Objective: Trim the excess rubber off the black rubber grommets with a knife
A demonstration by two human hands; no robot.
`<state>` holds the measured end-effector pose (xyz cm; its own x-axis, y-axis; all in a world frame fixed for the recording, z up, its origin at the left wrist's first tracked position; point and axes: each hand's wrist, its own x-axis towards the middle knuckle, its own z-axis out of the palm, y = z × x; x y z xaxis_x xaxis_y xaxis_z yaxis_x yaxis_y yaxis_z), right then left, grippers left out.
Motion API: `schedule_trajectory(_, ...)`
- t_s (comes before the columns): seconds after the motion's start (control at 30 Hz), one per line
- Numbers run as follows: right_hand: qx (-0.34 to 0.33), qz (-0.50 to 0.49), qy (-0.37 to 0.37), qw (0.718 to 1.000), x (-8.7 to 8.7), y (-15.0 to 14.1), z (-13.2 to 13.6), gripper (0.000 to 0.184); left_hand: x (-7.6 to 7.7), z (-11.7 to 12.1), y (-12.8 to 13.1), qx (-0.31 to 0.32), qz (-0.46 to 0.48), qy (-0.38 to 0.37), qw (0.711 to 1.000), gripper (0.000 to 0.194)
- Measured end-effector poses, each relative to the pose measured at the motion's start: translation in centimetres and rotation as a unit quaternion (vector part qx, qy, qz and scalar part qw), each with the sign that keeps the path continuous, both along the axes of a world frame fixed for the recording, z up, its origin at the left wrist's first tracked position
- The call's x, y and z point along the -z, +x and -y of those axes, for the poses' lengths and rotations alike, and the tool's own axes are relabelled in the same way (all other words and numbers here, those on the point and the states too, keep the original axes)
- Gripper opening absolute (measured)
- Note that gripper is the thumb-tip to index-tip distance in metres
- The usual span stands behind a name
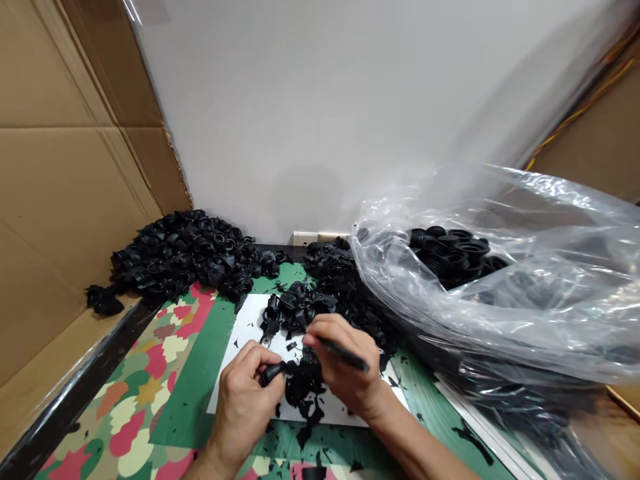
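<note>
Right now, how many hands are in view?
2: the left hand, over the white sheet, holding a black part; the right hand, beside it, gripping a dark tool. No others show.

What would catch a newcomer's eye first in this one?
Probably the big clear plastic bag on the right, with black ringed parts inside, and the heap of black pieces at the back left. Front and centre, the left hand pinches a small black part while the right hand grips a black pen-like tool above a scrap-strewn white sheet.

Left hand (pixel 247 388) pinched; right hand (pixel 346 375) tightly curled.
</note>
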<state>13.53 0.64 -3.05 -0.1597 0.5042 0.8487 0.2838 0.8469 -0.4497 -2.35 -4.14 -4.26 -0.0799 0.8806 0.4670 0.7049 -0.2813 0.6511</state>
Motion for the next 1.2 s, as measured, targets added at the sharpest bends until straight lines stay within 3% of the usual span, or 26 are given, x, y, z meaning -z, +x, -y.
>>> schedule_trajectory(0.13,0.026,-0.095,-0.097,0.99,0.6,0.8,-1.6,0.01,0.1,-0.2,0.0,0.016,0.021,0.025,0.999,0.013)
schedule_trajectory(0.27,0.002,-0.154,-0.22,0.963,0.9,0.5,-1.7,0.01,0.1,-0.3,-0.1,0.016,0.035,0.04,0.998,0.016)
schedule_trajectory(0.37,-0.022,-0.168,-0.27,0.948,0.9,0.2,-1.4,0.012,0.2,-0.4,-0.1,0.01,0.042,0.049,0.998,0.016)
schedule_trajectory(0.57,-0.062,-0.15,-0.298,0.941,0.7,-0.1,-1.2,0.015,-0.2,-0.5,0.0,0.007,0.056,0.059,0.997,0.014)
schedule_trajectory(0.73,-0.103,-0.176,-0.345,0.916,0.4,-0.2,-0.9,0.019,-0.6,-0.7,0.2,-0.01,0.047,0.054,0.997,0.014)
schedule_trajectory(0.93,-0.151,-0.194,-0.349,0.904,0.0,-0.5,-0.5,0.015,-0.4,-0.8,0.0,-0.025,0.044,0.033,0.998,0.014)
schedule_trajectory(1.2,-0.171,-0.151,-0.284,0.931,-0.4,-1.2,0.4,0.007,-1.1,-0.7,0.3,-0.017,0.035,0.027,0.999,0.016)
